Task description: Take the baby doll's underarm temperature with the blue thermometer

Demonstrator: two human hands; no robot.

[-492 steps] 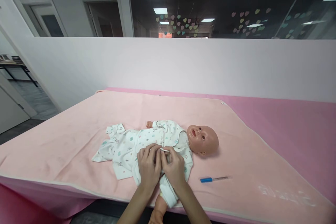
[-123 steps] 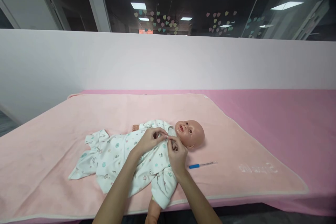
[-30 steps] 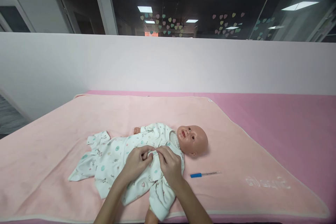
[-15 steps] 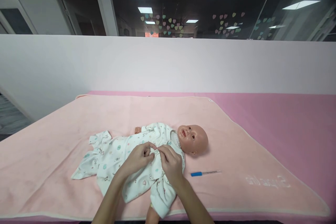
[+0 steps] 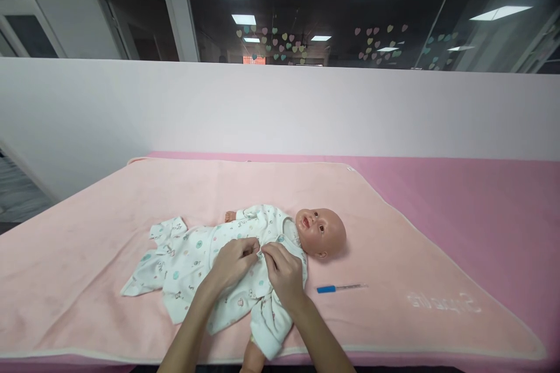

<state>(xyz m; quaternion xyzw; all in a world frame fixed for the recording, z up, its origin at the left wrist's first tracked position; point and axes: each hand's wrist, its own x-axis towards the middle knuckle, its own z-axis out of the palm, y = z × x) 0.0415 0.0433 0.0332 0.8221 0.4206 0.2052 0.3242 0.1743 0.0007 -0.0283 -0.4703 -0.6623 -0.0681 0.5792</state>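
A baby doll (image 5: 321,232) lies on its back, head to the right, wearing a white patterned outfit (image 5: 196,247) whose legs spread flat to the left. Over the doll's chest, my left hand (image 5: 236,259) pinches at the front of the outfit, fingers closed. Close beside it, nearly touching, my right hand (image 5: 283,271) has thumb and fingertips pressed together on the same cloth. What lies between the fingertips is too small to make out clearly. One sleeve points toward me, with the doll's arm (image 5: 252,356) showing below it.
A thermometer-like stick with a blue end (image 5: 326,289) lies right of my right hand. Under everything is a peach blanket (image 5: 394,256) on a pink surface (image 5: 490,210). A low white wall (image 5: 280,108) stands behind, with dark glass above.
My left hand's fingers have curled closer together, and its wrist has shifted slightly right. My right hand stays almost where it was at the chest.
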